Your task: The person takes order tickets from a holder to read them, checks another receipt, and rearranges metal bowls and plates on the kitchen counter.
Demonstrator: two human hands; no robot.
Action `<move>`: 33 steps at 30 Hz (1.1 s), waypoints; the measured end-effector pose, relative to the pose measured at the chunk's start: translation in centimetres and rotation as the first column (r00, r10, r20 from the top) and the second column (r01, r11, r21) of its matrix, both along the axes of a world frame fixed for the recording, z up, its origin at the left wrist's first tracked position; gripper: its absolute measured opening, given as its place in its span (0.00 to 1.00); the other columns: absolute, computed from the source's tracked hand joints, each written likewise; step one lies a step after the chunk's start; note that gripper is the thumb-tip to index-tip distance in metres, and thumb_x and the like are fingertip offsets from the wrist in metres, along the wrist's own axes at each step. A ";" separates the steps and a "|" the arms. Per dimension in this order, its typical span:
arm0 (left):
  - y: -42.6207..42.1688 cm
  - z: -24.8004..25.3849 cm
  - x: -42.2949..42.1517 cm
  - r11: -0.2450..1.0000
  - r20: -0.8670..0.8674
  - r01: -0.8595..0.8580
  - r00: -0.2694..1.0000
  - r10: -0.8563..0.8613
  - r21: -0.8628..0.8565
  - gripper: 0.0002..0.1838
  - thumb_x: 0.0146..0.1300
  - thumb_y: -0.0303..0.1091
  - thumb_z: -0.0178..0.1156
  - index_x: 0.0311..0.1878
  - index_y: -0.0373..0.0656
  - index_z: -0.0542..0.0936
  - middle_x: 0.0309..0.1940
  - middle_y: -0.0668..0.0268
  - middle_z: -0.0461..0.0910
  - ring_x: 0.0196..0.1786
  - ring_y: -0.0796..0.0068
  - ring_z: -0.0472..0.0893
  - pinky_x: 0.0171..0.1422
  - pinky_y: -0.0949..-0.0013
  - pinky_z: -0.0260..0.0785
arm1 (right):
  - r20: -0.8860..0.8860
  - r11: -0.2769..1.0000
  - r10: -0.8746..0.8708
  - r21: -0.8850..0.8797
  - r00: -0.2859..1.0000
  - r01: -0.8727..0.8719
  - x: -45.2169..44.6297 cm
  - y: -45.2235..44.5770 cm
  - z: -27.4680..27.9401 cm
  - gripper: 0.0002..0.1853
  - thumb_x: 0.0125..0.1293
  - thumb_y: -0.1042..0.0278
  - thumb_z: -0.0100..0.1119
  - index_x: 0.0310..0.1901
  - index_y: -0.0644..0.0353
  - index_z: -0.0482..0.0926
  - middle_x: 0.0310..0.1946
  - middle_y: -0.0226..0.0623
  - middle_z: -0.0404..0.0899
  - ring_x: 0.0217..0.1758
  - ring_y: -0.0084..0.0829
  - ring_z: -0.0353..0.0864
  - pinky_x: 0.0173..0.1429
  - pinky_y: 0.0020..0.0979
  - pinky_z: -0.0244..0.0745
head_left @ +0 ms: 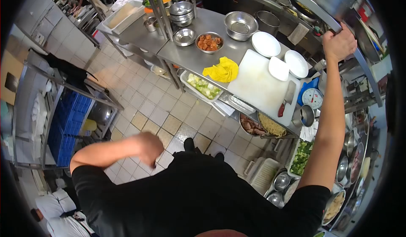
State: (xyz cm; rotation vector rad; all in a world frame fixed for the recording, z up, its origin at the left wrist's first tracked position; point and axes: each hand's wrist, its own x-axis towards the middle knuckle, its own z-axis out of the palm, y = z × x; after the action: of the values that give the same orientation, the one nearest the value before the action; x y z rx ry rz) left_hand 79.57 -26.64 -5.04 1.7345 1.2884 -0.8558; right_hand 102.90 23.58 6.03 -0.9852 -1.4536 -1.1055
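Observation:
High on the right, my right hand (339, 42) is wrapped round the metal edge of an overhead shelf (368, 61). My left hand (150, 149) hangs over the tiled floor in front of my body, its fingers blurred and mostly turned away. On the steel counter lies a white cutting board (258, 78) carrying a knife with a red handle (281, 109). A crumpled yellow cloth (222, 70) touches the board's left side. Behind it stand a metal bowl of orange-red chunks (209, 42) and a larger metal bowl (241, 25). White plates (266, 44) sit at the board's far edge.
A blue dial scale (312, 97) and a metal pot (303, 115) are right of the board. Below are trays of cut greens (300, 157) and noodles (271, 125). Blue crates (69, 116) fill a rack at left. Another person in white (59, 207) is at lower left.

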 end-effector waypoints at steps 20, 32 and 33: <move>-11.1 -46.0 -4.8 0.449 0.027 -0.864 0.455 0.890 -0.226 0.21 0.49 0.49 0.54 0.33 0.38 0.79 0.28 0.56 0.78 0.31 0.59 0.78 0.31 0.54 0.72 | -0.010 0.995 0.026 -0.092 1.000 -0.026 -1.8 -2.3 0.8 0.21 0.38 0.63 0.55 0.41 0.52 0.74 0.36 0.37 0.74 0.45 0.39 0.71 0.57 0.40 0.58; -10.9 -51.0 -14.6 0.790 0.474 -0.587 0.653 0.591 -0.177 0.07 0.53 0.33 0.53 0.32 0.42 0.71 0.23 0.63 0.73 0.21 0.69 0.73 0.21 0.66 0.64 | -0.123 0.987 0.148 -0.048 0.981 -0.154 -1.0 -2.7 0.6 0.26 0.33 0.69 0.56 0.41 0.60 0.65 0.40 0.43 0.63 0.51 0.43 0.60 0.66 0.47 0.42; -10.8 -51.9 -15.8 0.733 0.486 -0.645 0.581 0.653 -0.214 0.06 0.53 0.33 0.53 0.30 0.42 0.71 0.22 0.65 0.72 0.20 0.71 0.73 0.20 0.68 0.63 | -0.120 0.986 0.156 -0.037 0.980 -0.162 -1.0 -2.5 0.5 0.26 0.33 0.70 0.56 0.40 0.60 0.65 0.40 0.43 0.63 0.51 0.43 0.60 0.65 0.47 0.43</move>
State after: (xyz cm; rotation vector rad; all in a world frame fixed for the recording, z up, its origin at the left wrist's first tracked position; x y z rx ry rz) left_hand 63.74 -37.48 -56.95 1.1803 1.3557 0.0702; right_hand 101.86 21.05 6.55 -0.9332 -1.4422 -0.8874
